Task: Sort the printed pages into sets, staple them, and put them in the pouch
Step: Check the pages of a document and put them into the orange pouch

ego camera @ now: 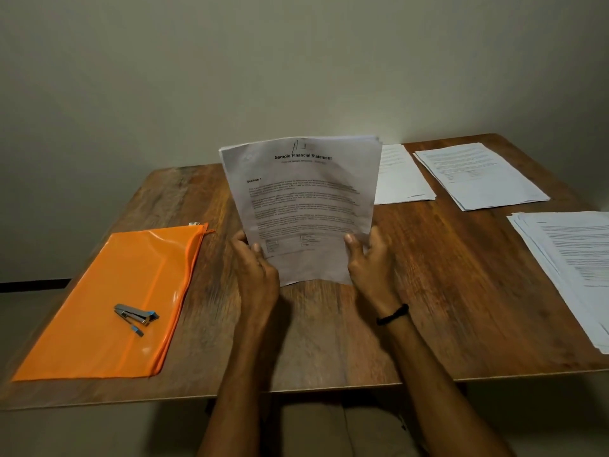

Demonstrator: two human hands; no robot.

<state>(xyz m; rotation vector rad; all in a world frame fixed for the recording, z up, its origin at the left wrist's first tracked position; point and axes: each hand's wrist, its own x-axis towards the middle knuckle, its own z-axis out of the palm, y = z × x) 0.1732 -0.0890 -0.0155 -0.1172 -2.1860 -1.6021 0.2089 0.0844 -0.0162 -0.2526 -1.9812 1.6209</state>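
Hands: two, the left hand (255, 268) and the right hand (372, 262)
Sets of pages held up: one, the upright set of pages (303, 206), with several sheets showing at its top edge
Stacks lying flat: three, the middle stack (400, 176), the far stack (478, 174) and the near stack (573, 258)
Pouches: one, the orange pouch (108, 291)
Staplers: one, the stapler (135, 316)
Wristbands: one, the black wristband (392, 314)
Tables: one, the wooden table (428, 291)

Stretches both forearms (230, 374) forward; grips upright white printed paper sheaf (303, 199) at lower side edges with left hand (255, 268) and right hand (372, 262), thumbs (350, 240) in front.
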